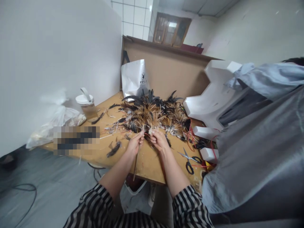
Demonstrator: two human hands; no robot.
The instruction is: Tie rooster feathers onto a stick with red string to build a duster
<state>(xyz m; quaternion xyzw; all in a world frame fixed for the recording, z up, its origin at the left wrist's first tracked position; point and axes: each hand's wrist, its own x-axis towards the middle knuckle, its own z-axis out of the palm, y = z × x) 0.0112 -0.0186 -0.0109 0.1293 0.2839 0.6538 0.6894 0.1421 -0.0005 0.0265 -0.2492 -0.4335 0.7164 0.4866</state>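
Both my hands are close together over the near part of the wooden table, at the front edge of a heap of brown and black feathers (152,114). My left hand (135,143) is closed in a pinch, and a thin brown stick (136,163) runs down from its fingers past the table edge. A few centimetres to the right, my right hand (160,140) pinches the pale base of a feather bunch (150,129). A short red strand shows between the two hands. The exact grip of the fingertips is too small to make out.
Open scissors (188,158) lie at the right by red cord (190,136) and white foam blocks (205,132). Loose feathers (114,148) lie at the left. Farther off are a lidded jar (87,107), a plastic bag (59,118), a silver bag (134,77) and grey cloth (256,152).
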